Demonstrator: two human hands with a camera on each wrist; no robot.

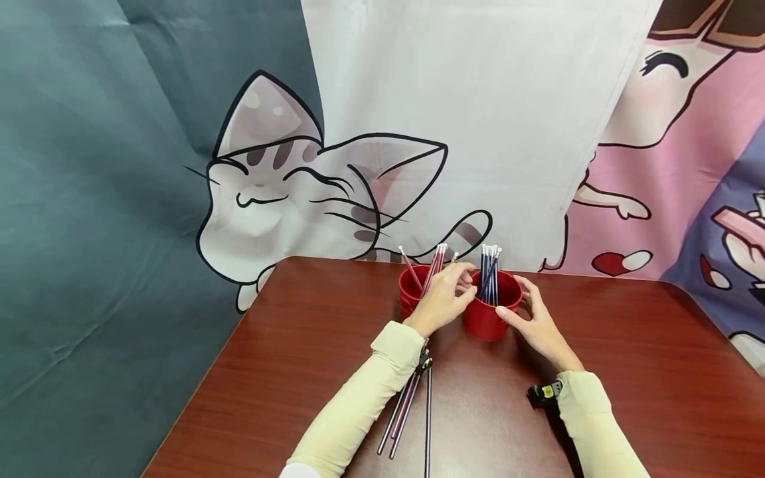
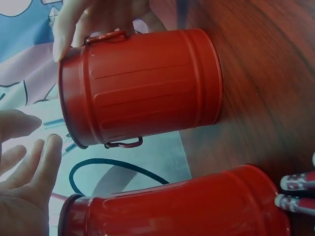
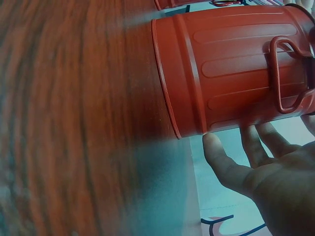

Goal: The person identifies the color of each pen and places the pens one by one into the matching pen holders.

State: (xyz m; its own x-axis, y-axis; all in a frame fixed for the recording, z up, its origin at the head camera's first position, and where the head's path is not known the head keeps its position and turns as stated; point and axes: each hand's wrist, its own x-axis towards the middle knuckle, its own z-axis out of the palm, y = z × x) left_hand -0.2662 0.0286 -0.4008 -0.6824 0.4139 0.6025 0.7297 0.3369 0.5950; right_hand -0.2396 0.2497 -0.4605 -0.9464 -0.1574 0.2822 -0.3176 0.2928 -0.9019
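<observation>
Pail (image 1: 485, 325), red, right of its twin (image 1: 408, 307), is gripped suitably at rim and side by the right hand (image 1: 538, 325); light, stiff, slick handling is expected. Nothing is held by the relaxed left hand (image 1: 444, 297).

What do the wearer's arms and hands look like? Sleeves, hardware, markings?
Left hand and right hand are bare, no gloves. Both arms wear plain, long cream sleeves: left sleeve, right sleeve. Each wrist carries a small black device with a yellow marking.
</observation>
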